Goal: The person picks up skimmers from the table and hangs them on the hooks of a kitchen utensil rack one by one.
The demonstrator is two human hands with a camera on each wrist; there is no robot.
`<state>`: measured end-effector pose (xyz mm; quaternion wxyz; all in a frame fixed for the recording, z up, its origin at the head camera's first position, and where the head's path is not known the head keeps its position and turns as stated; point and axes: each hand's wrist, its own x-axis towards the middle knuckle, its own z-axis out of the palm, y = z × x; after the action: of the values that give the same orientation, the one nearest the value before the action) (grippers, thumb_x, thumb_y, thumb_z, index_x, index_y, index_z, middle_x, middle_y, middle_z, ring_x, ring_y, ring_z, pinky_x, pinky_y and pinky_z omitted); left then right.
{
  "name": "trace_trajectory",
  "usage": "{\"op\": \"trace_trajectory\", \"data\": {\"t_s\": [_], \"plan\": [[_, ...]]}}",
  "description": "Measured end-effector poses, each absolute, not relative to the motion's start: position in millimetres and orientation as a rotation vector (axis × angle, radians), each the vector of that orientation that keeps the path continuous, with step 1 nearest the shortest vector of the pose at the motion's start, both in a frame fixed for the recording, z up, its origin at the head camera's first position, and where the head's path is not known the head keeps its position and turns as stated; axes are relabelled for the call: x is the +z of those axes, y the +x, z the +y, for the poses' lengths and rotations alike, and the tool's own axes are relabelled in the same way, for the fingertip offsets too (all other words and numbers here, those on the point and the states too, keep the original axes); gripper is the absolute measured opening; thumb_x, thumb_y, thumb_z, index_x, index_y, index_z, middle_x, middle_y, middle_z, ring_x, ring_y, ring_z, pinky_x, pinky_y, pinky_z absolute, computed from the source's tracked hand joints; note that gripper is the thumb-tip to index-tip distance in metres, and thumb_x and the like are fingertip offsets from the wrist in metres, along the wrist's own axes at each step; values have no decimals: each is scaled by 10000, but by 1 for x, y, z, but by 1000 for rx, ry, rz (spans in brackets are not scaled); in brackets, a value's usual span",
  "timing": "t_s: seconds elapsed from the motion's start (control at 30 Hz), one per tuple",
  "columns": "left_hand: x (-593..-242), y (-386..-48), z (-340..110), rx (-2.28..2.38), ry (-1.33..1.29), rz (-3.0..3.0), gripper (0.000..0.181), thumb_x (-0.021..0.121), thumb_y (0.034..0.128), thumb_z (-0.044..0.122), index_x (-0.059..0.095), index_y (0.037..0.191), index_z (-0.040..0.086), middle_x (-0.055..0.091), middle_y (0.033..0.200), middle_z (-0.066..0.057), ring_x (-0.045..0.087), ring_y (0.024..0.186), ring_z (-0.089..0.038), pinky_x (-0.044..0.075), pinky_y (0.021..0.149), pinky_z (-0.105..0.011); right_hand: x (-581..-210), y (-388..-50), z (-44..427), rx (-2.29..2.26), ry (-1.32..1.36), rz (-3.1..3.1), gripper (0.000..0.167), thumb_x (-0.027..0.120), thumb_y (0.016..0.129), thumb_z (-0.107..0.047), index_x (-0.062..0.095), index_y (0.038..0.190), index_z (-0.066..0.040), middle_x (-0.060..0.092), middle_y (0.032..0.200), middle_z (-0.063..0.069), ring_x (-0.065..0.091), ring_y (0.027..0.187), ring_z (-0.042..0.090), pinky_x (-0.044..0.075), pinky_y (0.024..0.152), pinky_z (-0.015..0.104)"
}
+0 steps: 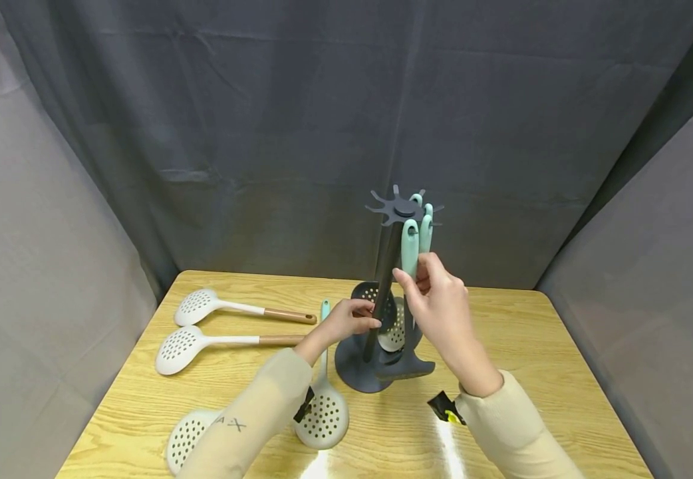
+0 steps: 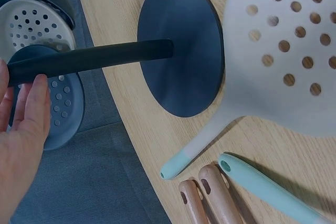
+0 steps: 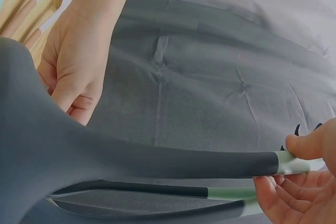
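Observation:
A dark utensil stand (image 1: 361,372) with a round base and a hooked top (image 1: 403,209) carries several mint-handled utensils. My left hand (image 1: 349,320) holds its black pole (image 2: 105,59), fingers and thumb about it. My right hand (image 1: 442,299) pinches the mint handle (image 1: 410,246) of a dark grey utensil (image 1: 405,366) at the stand's front. That handle's top hole is at a hook. The utensil's broad head hangs low, too partly seen to tell its kind. Behind the pole hang a dark skimmer (image 2: 73,106) and a pale skimmer (image 1: 393,336).
On the wooden table (image 1: 502,372), left of the stand, lie two white skimmers with wooden handles (image 1: 289,315). A white skimmer with a mint handle (image 1: 322,416) lies in front of the base. Another white skimmer (image 1: 187,432) is partly hidden by my left sleeve. Grey curtains surround the table.

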<state>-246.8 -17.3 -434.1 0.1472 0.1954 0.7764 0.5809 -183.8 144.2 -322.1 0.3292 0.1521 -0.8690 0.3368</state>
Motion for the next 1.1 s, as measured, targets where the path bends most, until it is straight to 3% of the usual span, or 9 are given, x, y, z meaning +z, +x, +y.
{"op": "trace_trajectory", "data": {"t_s": [0.7, 1.1], "plan": [[-428, -242, -17, 1651, 523, 2254, 380, 636, 852, 59, 549, 1196, -76, 607, 1002, -241, 620, 877, -282, 544, 738, -298, -325, -187, 138, 790, 419, -2187, 273, 743, 770, -141, 586, 902, 40, 656, 696, 141, 653, 590, 212, 544, 522, 324], [-433, -245, -17, 1667, 517, 2241, 379, 642, 849, 69, 554, 1186, -79, 608, 992, -227, 621, 855, -243, 546, 731, -298, -326, -187, 138, 785, 433, -2167, 269, 751, 761, -149, 621, 885, 52, 666, 707, 150, 657, 604, 222, 548, 528, 322]]}}
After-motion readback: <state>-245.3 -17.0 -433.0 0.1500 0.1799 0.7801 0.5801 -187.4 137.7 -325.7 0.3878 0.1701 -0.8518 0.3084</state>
